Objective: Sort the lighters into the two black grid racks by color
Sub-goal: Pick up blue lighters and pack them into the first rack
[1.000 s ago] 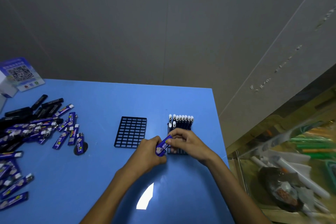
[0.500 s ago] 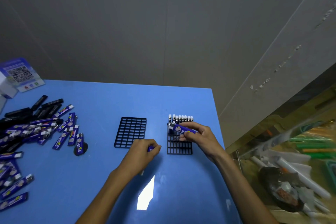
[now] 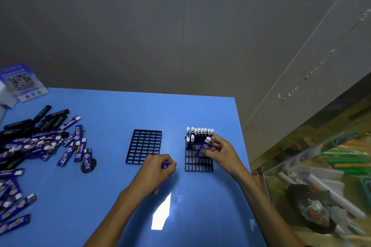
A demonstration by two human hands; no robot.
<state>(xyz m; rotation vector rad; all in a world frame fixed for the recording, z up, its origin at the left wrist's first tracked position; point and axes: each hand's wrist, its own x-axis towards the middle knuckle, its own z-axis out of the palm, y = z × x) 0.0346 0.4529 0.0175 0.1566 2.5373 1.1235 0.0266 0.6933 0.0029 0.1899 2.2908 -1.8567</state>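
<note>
Right hand [image 3: 220, 151]: my grip pinches a blue lighter [image 3: 203, 148], tilted over the right rack [image 3: 198, 163].
Left hand [image 3: 158, 168]: my grip curls round another lighter [image 3: 165, 165].

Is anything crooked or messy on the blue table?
Yes. The pile of loose blue and black lighters lies jumbled at the left, pointing every way. The blue lighter pinched by the right hand is tilted over the right black grid rack, while the lighters already standing there are upright. The left black grid rack holds none.

Two black grid racks [image 3: 144, 147], two hands [image 3: 155, 168]
</note>
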